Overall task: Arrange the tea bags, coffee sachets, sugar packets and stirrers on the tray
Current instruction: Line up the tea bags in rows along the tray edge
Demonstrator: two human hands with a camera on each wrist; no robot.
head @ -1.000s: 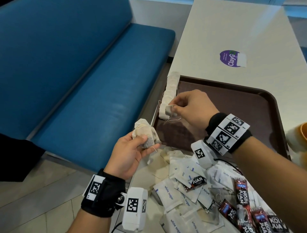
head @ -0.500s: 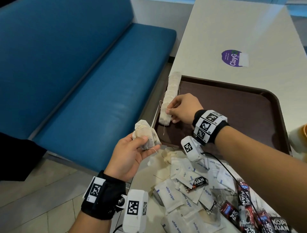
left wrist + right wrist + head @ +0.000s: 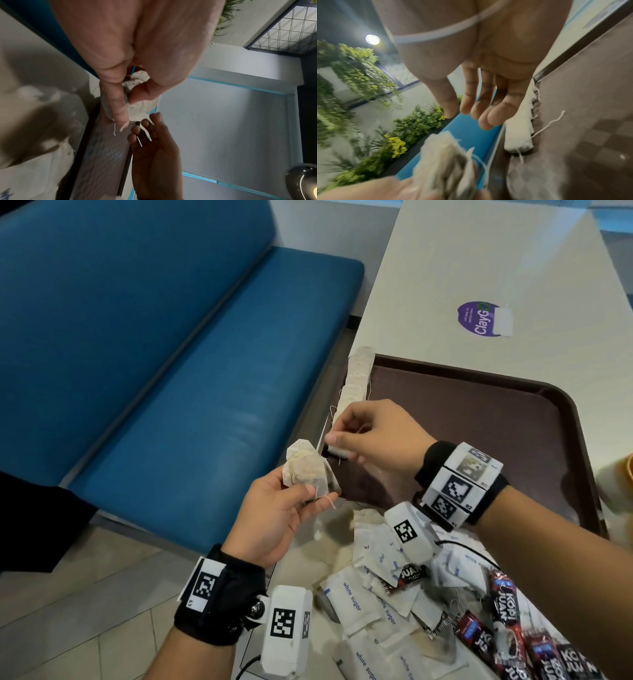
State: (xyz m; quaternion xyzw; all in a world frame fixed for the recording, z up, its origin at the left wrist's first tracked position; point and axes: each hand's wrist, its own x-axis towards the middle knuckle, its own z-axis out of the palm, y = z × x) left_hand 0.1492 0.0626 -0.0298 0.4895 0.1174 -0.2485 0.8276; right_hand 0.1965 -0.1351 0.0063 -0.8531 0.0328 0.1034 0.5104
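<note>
Head view, left hand [image 3: 274,518] clutching crumpled papery tea bags [image 3: 308,470] (strings dangling), right hand [image 3: 373,436] empty, fingers relaxed, brown textured tray [image 3: 513,433]

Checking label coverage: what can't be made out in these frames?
- Stirrers: none visible in any view.
- Count of tea bags in the left hand: bunched in the head view, blurred in the right wrist view.
- Row of tea bags on the tray: near end covered by the right hand.
- Coffee sachets: cut off by the head view's bottom edge.
</note>
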